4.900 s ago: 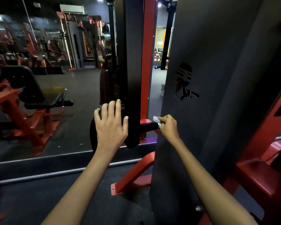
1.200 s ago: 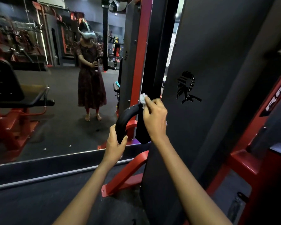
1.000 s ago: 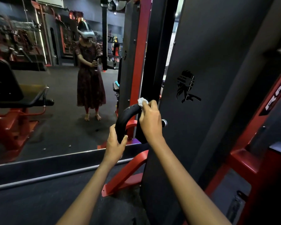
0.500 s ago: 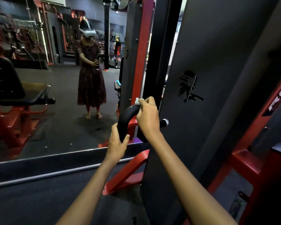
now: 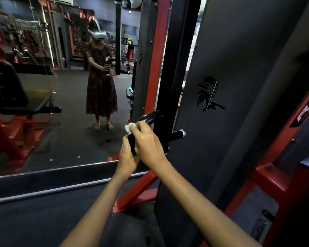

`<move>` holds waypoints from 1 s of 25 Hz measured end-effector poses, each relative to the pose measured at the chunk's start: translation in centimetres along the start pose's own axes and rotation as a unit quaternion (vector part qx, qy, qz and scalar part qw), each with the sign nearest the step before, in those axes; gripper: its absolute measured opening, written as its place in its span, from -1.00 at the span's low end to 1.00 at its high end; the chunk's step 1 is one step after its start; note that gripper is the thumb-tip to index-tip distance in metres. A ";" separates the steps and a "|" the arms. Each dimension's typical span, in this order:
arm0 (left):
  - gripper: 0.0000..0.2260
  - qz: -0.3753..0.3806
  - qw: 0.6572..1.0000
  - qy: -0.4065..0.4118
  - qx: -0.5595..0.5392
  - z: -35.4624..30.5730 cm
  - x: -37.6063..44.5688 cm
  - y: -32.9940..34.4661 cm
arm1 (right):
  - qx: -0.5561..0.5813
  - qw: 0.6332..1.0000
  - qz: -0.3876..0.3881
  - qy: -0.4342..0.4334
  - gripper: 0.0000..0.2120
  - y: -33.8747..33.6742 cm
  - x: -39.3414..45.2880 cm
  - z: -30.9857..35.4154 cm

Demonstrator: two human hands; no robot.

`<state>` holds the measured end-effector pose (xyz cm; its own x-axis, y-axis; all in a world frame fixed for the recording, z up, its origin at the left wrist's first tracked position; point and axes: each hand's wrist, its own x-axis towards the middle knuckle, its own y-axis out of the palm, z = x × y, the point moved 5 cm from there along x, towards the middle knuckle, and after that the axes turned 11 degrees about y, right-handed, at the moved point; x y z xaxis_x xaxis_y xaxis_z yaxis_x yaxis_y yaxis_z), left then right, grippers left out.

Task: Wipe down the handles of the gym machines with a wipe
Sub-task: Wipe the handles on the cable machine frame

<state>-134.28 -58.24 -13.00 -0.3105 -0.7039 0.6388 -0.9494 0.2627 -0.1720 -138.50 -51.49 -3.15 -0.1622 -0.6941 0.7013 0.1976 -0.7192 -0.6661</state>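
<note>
Here, crumpled white wipe (image 5: pixel 129 127), curved black handle (image 5: pixel 151 117)

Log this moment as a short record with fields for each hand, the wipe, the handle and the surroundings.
left hand: grips the lower part of the curved black handle
right hand: holds the white wipe against the handle, above the left hand
handle end: silver-capped straight grip sticks out to the right, untouched
surroundings: wall mirror ahead, dark machine panel to the right
</note>
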 end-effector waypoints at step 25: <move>-0.51 0.025 0.999 -0.037 -0.007 0.4 -0.2 0.1 | -0.035 0.987 -0.069 0.139 -0.71 -1.8 -0.1 -7.0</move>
<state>-134.32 -58.37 -13.42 -0.3607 -0.7358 0.5731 -0.9320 0.3082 -0.1909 -145.65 -50.37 -3.76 -0.4441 -0.5645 0.6958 0.0892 -0.8006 -0.5925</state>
